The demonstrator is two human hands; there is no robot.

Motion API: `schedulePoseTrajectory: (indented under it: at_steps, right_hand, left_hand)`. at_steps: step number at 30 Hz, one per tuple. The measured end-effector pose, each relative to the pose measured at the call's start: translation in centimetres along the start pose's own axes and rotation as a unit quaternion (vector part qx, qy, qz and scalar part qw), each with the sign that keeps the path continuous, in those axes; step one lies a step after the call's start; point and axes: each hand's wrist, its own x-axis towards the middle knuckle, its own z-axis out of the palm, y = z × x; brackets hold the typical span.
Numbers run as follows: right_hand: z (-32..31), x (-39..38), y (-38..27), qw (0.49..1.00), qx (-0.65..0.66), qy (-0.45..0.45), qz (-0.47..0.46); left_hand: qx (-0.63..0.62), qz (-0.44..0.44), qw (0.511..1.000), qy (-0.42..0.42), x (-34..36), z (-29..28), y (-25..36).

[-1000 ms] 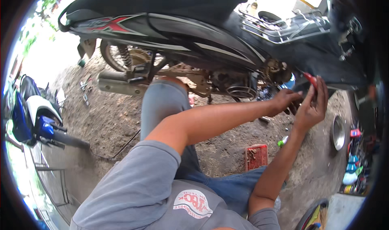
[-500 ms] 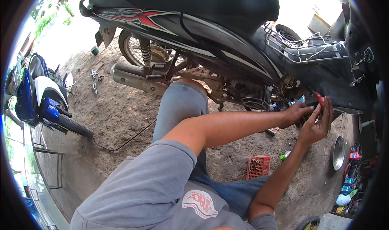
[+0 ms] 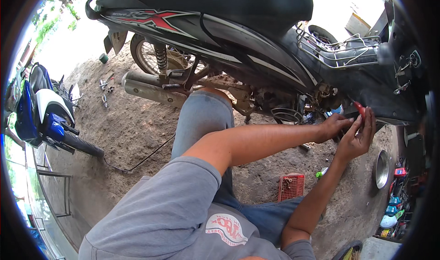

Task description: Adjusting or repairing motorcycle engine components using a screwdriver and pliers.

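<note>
My right hand (image 3: 356, 140) is closed around a red-handled tool (image 3: 360, 109) that looks like a small screwdriver. Its narrow end points up and left toward the black front panel (image 3: 380, 95) of a motorcycle (image 3: 247, 53). My left hand (image 3: 333, 127) is right beside it, its fingers curled in a pinch close to the right thumb. Whatever the left fingers hold, if anything, is hidden. Just beyond both hands lies the exposed, dirty engine area (image 3: 325, 97). My left forearm crosses in front of the lower engine.
A red plastic basket (image 3: 291, 187) with small parts sits on the dirt floor beside my leg. Farther right is a metal bowl (image 3: 381, 169). Hand tools (image 3: 105, 100) lie near the silver exhaust (image 3: 153, 88). A blue and white motorcycle (image 3: 52, 106) stands at left.
The view has shifted slightly, so the motorcycle sits a little farther left. Both hands keep nearly the same pose, and the red-handled tool stays in the right hand.
</note>
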Motion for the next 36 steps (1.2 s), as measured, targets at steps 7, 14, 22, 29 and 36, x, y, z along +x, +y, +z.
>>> schedulePoseTrajectory:
  at_steps: [7,14,22,29,36]
  right_hand:
    - [0.2,-0.5,0.8,0.995,-0.084,0.017,-0.042]
    - [1.8,-2.6,1.2,0.999,-0.021,0.036,-0.024]
    - [2.3,-5.4,2.3,0.995,0.042,0.026,0.083]
    - [1.4,-5.1,1.3,0.912,0.187,0.246,0.268]
    - [0.1,-6.4,3.8,0.882,0.201,0.266,0.332]
  left_hand:
    - [-0.025,-0.072,0.997,-0.008,-0.8,0.0,0.9]
    - [-0.053,-0.019,0.998,-0.017,-0.7,-1.7,-0.4]
    - [0.017,-0.064,0.997,0.032,-1.0,-2.2,-1.0]
    - [0.096,-0.110,0.989,0.024,-1.5,-1.0,0.3]
    - [0.027,-0.119,0.992,0.041,-1.6,-0.5,0.7]
